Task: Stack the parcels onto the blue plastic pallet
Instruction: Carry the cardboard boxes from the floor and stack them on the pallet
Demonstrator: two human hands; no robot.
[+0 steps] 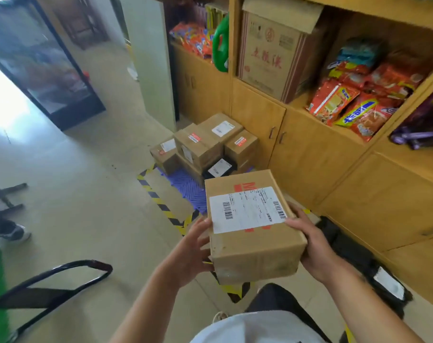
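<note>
A pale tiled floor [86, 194] runs along wooden cabinets [309, 149] that fill the right of the frame. Low in the centre is the held parcel [252, 226], a brown carton with one white barcoded label over red print on its top face. The left hand [195, 246] lies against its left side with fingers spread. The right hand [309, 241] grips the right side, thumb hooked over the top at the label's edge. Just above it in the frame, the blue pallet [185, 189] sits inside yellow-black floor tape [161, 204]. It carries stacked parcels [210, 142]: four brown cartons show their tops, plus one black packet [219, 168]. One black bag [374, 268] lies lower right.
</note>
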